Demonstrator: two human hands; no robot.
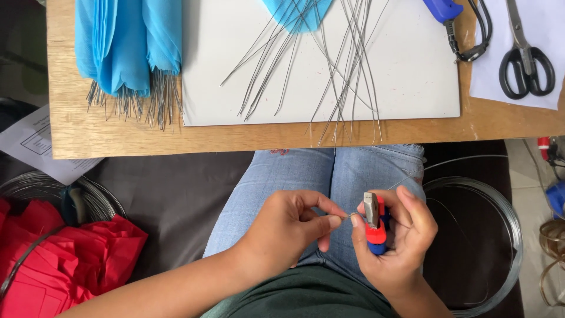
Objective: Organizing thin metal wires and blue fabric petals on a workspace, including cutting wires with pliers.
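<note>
Fingers [327,222] of the left hand [288,227] pinched together on the end of a thin wire [352,216], right beside the jaws of the red-and-blue pliers [374,225] that the right hand [400,241] gripped with fingers wrapped around the handles. Both hands hovered over the person's lap in blue jeans [306,176]. To the right lay a coil of wire [500,235] on the dark seat; to the left, folded red paper [65,259] with another wire coil. Farther off, the wooden worktop [118,135] carried a white board [400,88] strewn with cut wire lengths [347,76], blue tissue bundles [126,47] with wire stems, and black-handled scissors [527,65].
</note>
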